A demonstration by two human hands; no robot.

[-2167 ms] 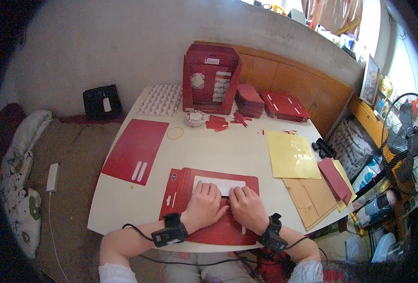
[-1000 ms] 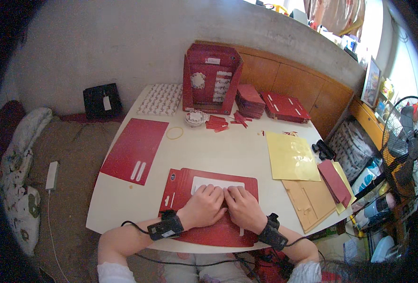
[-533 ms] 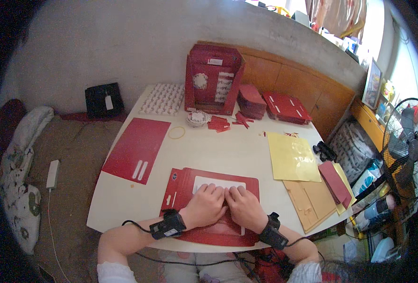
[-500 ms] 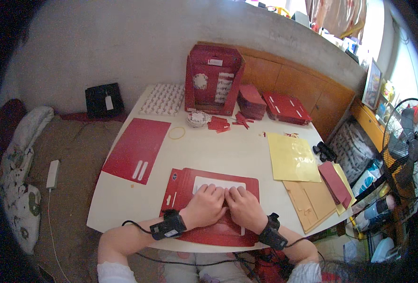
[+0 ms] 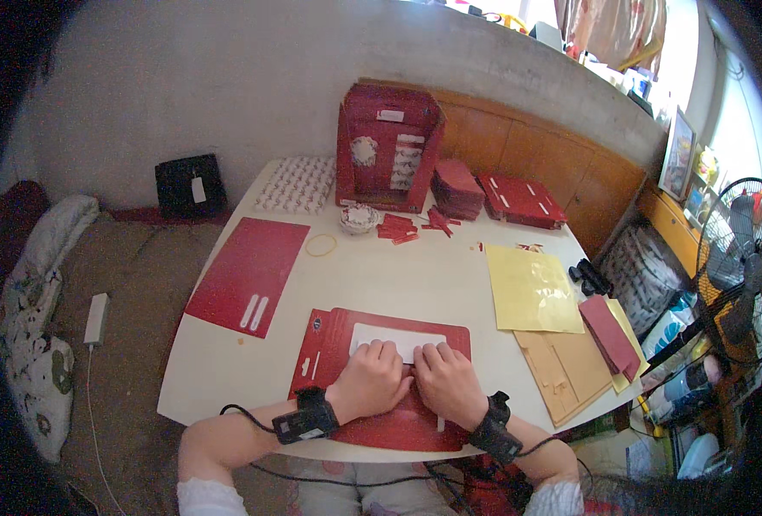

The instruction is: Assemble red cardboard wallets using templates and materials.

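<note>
Both my hands are seen from the head camera, curled close together over a flat, glossy red card sheet (image 5: 398, 427) that lies on the near edge of the white counter (image 5: 398, 279). My left hand (image 5: 370, 377) rests on the middle of the sheet and my right hand (image 5: 450, 383) on its right part, so the card lies directly under both, showing beyond the fingers and below the wrists. A white rectangle (image 5: 396, 334) on the sheet runs just ahead of my fingers, and my fingertips bend down onto its near side; whether it is a cut-out or a white piece, I cannot tell. A narrow gap parts my two hands at the fingers. Each hand is drawn in narrow, knuckles up, and I cannot tell whether anything is pinched under the fingertips.

My forearms come in from the lower corners with the elbows spread wide and slant inward to meet over the card. Each wrist bears a strapped black device (image 5: 306, 417) with a cable.

Left of the card lies a dark red rectangular sheet (image 5: 248, 271) with two white slots. To the right are a shiny yellow sheet (image 5: 534, 288) and, partly under it, a tan cardboard piece (image 5: 562, 378).
</note>
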